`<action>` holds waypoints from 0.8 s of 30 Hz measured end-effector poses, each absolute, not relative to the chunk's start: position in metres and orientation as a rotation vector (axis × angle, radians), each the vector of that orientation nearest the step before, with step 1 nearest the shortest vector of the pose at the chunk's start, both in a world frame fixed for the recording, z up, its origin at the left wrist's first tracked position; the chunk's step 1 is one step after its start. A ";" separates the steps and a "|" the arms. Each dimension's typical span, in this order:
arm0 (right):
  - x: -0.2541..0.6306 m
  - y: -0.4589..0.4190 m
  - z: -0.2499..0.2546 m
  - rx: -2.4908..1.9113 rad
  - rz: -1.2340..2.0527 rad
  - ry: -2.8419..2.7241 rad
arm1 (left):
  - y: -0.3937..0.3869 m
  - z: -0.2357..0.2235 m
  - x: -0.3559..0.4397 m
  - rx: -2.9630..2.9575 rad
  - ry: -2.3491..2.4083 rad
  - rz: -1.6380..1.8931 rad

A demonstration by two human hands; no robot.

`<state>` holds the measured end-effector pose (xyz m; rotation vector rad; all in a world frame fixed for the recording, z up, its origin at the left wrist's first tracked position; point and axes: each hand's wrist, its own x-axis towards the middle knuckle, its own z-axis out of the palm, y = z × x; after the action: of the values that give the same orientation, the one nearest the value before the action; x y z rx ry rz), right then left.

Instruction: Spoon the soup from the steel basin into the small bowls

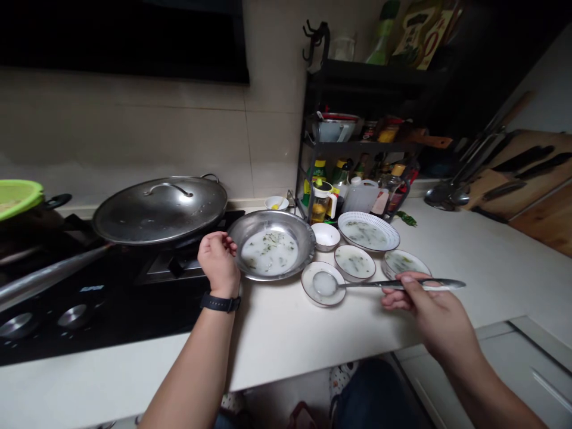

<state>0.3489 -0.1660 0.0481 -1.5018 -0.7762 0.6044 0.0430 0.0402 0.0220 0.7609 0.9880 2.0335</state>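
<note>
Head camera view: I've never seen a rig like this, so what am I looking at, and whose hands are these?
This picture comes from a camera on a person's head, looking forward and down, so these are their own bare hands. The right hand holds a metal spoon, its end in a small white bowl of pale liquid. The left hand, wearing a black watch, sits beside the rim of a steel basin. More bowls stand on the white counter.

Beige tiles [134, 131] line the wall behind a white counter [482, 280], under a dark range hood [120, 36]. A black rack [370, 77] stands against the tiles, a wooden knife board [527, 179] sits far right, and pale cabinets [522, 381] fill the space below.
</note>
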 end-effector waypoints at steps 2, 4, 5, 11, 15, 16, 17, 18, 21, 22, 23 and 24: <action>0.353 -0.161 0.055 -1.473 0.628 -0.767 | 0.040 0.022 0.043 0.761 0.980 2.034; 0.359 -0.156 0.061 -1.447 0.640 -0.779 | 0.040 0.022 0.043 0.764 0.972 2.034; 0.361 -0.153 0.064 -1.434 0.643 -0.786 | 0.040 0.022 0.043 0.763 0.970 2.035; 0.366 -0.128 0.082 -1.374 0.679 -0.831 | 0.039 0.023 0.043 0.741 0.975 2.033; 0.354 -0.101 0.096 -1.346 0.722 -0.823 | 0.038 0.025 0.043 0.740 0.973 2.036; 0.351 -0.093 0.098 -1.340 0.739 -0.819 | 0.037 0.026 0.043 0.740 0.976 2.036; 0.347 -0.086 0.100 -1.333 0.760 -0.821 | 0.037 0.026 0.043 0.740 0.980 2.036; 0.343 -0.078 0.100 -1.328 0.787 -0.829 | 0.037 0.027 0.043 0.740 0.985 2.036; 0.334 -0.053 0.096 -1.298 0.878 -0.877 | 0.036 0.027 0.043 0.744 1.007 2.040; 0.332 -0.044 0.094 -1.280 0.904 -0.899 | 0.036 0.027 0.043 0.750 1.014 2.044; 0.331 -0.036 0.091 -1.258 0.927 -0.926 | 0.035 0.027 0.043 0.758 1.021 2.047; 0.330 -0.027 0.088 -1.234 0.944 -0.955 | 0.035 0.027 0.043 0.768 1.028 2.047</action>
<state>0.3297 -0.0272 0.0877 -1.2342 -0.9553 0.9442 0.0428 0.0349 0.0266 0.7682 1.0283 2.0473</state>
